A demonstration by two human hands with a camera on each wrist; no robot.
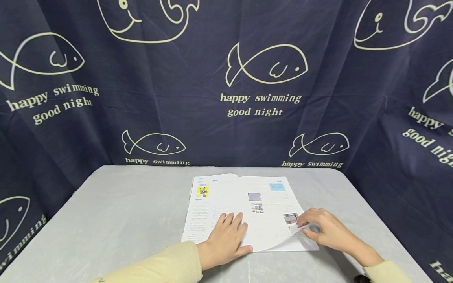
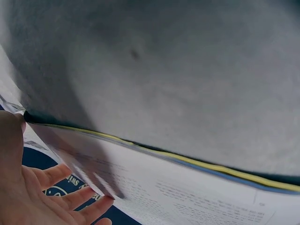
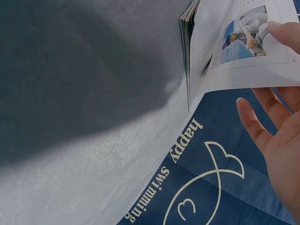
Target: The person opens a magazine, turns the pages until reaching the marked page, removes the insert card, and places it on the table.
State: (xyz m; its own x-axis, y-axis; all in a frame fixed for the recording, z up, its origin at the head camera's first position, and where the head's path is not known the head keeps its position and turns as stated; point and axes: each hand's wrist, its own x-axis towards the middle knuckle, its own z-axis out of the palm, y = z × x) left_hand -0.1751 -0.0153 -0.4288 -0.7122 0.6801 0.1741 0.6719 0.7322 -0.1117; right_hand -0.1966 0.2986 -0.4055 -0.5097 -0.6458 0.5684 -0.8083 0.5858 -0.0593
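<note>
A magazine (image 1: 226,192) with printed text and small pictures lies spread on the table. My left hand (image 1: 224,239) rests near its fold at the lower left page, fingers spread and fairly straight. At the lower right, my right hand (image 1: 327,230) pinches a page (image 1: 283,237) between thumb and fingers, its corner bent up off the sheets below. In the right wrist view the thumb presses beside a photo (image 3: 248,37) on that page, with the other fingers behind it. The left wrist view shows the magazine's lower edge (image 2: 187,165) close to the left hand (image 2: 47,192).
A grey cloth covers the table (image 1: 124,220). Behind and at both sides hangs a dark blue curtain (image 1: 198,98) with fish drawings and lettering. Part of a black band (image 1: 361,279) shows at the right wrist.
</note>
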